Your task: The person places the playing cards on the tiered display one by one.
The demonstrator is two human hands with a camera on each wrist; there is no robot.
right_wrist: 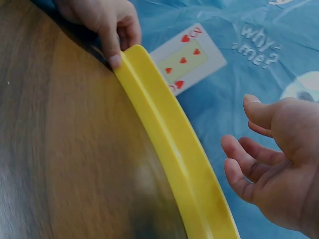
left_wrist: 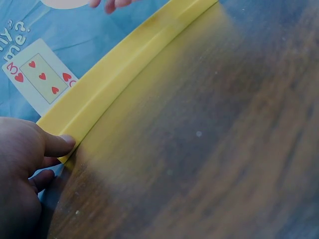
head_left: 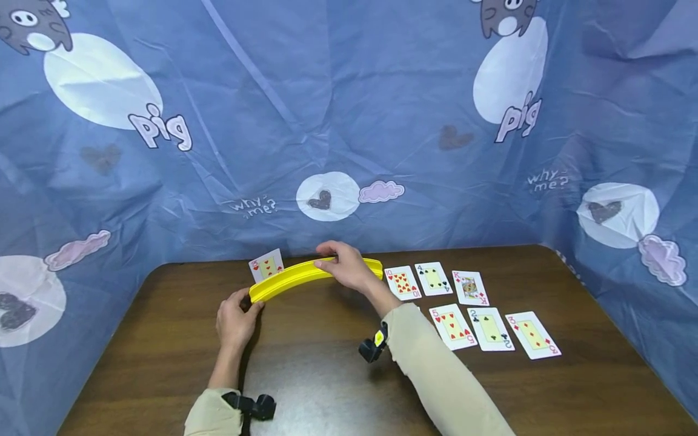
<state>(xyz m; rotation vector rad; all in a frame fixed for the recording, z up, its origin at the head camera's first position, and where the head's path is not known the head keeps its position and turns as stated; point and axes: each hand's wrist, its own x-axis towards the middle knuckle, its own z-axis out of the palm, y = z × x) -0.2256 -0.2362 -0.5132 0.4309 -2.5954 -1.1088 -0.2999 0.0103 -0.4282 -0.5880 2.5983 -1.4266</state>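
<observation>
A curved yellow playing card holder (head_left: 291,279) stands on the table. My left hand (head_left: 235,321) pinches its left end, the thumb (left_wrist: 61,145) on the near side. A three of hearts (head_left: 267,265) stands tilted at the holder's left part, its lower edge hidden by the yellow rail. Over the holder's right half is my right hand (head_left: 349,266). In the right wrist view this hand (right_wrist: 279,159) is apart from the rail, fingers loosely bent, holding nothing.
Several face-up cards lie right of the holder in two rows: a ten of hearts (head_left: 402,283), a black four (head_left: 434,278) and a king (head_left: 470,287) behind; a five of hearts (head_left: 452,327), a two of clubs (head_left: 491,329) and a diamond card (head_left: 532,335) in front. Blue cloth (head_left: 349,121) hangs behind.
</observation>
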